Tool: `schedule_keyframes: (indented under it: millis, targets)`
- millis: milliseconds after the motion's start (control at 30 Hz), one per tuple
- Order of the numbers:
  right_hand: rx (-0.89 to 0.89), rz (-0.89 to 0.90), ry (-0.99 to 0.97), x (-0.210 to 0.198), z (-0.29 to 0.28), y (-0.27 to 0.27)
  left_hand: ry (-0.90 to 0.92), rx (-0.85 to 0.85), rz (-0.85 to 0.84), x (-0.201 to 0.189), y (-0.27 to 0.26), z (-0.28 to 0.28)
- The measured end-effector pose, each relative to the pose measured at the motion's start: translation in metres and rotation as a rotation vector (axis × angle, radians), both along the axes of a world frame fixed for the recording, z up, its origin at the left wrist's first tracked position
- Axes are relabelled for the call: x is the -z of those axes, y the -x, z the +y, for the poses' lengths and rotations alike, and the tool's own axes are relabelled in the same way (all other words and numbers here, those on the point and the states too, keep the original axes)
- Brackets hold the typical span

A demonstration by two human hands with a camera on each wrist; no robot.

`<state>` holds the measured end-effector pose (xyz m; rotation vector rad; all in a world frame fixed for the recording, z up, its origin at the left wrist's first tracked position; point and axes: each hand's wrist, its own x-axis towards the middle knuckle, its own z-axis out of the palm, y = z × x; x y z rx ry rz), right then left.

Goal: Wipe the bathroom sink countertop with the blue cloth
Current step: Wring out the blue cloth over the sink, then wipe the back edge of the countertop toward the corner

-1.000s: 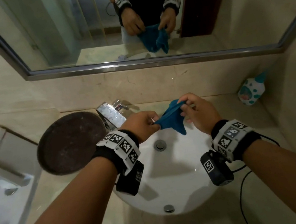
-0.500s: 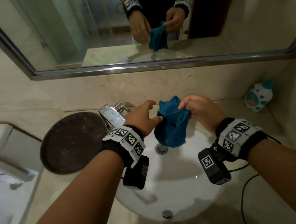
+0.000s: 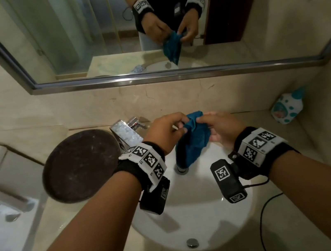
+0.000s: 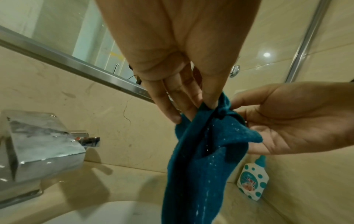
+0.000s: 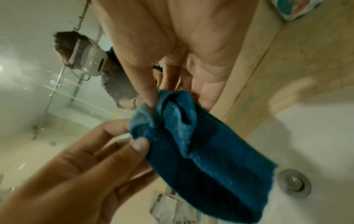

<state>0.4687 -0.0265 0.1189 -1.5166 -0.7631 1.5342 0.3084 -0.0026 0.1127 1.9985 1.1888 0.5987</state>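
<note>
The blue cloth (image 3: 191, 143) hangs bunched above the white sink basin (image 3: 197, 211), with its lower end over the drain. My left hand (image 3: 182, 126) pinches the cloth's top edge from the left, and the left wrist view shows its fingertips (image 4: 208, 104) closed on the fabric (image 4: 206, 151). My right hand (image 3: 199, 120) pinches the same top edge from the right. The right wrist view shows a right fingertip (image 5: 151, 98) pressed into the cloth's fold (image 5: 201, 151). The beige countertop (image 3: 293, 170) surrounds the basin.
A chrome faucet (image 3: 127, 133) stands behind the basin on the left, beside a dark round tray (image 3: 79, 165). A white bottle with teal dots (image 3: 287, 108) sits in the back right corner. A mirror (image 3: 143, 20) covers the wall, and a black cable (image 3: 263, 214) trails on the right.
The cloth was stretched between both hands, then hung from the right hand alone. Now the left hand pinches it again and both hands are close together at its top.
</note>
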Motion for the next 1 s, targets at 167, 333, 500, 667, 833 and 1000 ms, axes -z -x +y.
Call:
schedule_keyframes:
  millis: [167,333,500,667,833,1000]
  targets:
    - [0.123,0.120,0.011,0.001,0.007,-0.002,-0.038,0.086,0.127,-0.001,0.013,0.000]
    - [0.128,0.044,0.000,0.005,0.013,-0.001,0.178,0.162,0.316,-0.001,0.020,-0.003]
    - [0.067,-0.078,-0.072,0.013,0.017,0.003,0.126,-0.054,0.150,0.001,0.015,0.003]
    - [0.112,-0.259,-0.042,0.044,0.020,0.011,0.158,-0.075,0.174,0.032,0.000,0.000]
    - [0.187,-0.403,-0.010,0.073,0.026,0.010,0.125,-0.070,0.251,0.078,0.002,0.001]
    - [0.231,-0.458,0.018,0.090,0.031,0.008,0.086,-0.070,0.506,0.109,0.010,0.017]
